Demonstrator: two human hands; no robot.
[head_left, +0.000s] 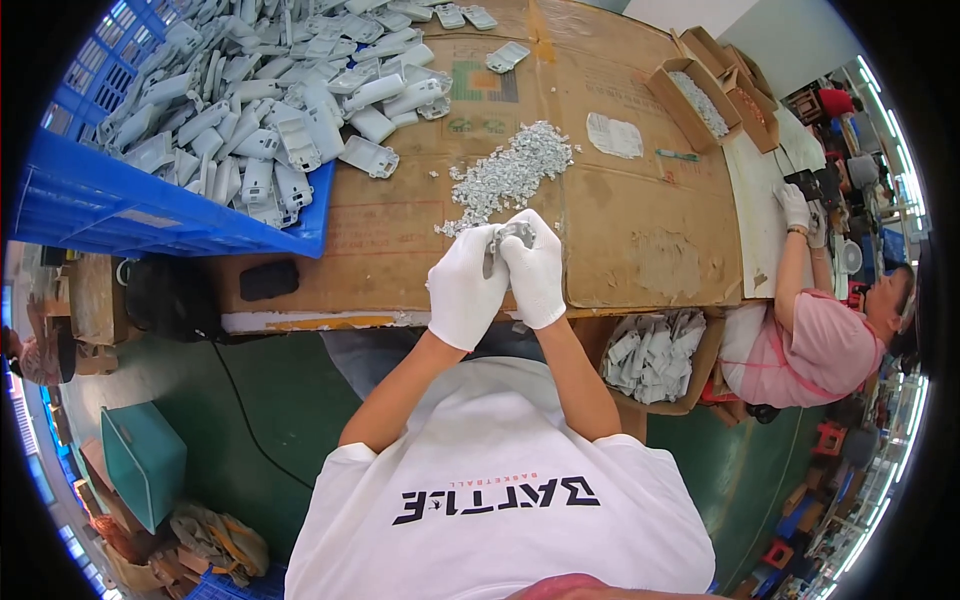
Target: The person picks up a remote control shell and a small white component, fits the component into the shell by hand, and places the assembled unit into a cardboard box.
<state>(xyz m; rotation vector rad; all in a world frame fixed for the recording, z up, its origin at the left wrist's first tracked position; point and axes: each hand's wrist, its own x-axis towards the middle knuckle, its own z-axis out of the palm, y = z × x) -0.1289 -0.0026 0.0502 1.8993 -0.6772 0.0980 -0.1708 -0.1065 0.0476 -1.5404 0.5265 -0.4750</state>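
Observation:
Both my hands wear white gloves and meet above the near edge of a cardboard-covered table (640,210). My left hand (464,287) and my right hand (534,270) together grip one small grey plastic part (512,234) held between the fingertips. Just beyond the hands lies a heap of small grey pieces (510,175). A large pile of grey plastic housings (270,90) spills from a blue crate (150,215) at the far left.
A cardboard box of grey parts (655,355) sits below the table edge at my right. Open cardboard boxes (705,95) stand at the far right. A person in pink (820,340) works at the right. A teal bin (145,460) stands on the green floor.

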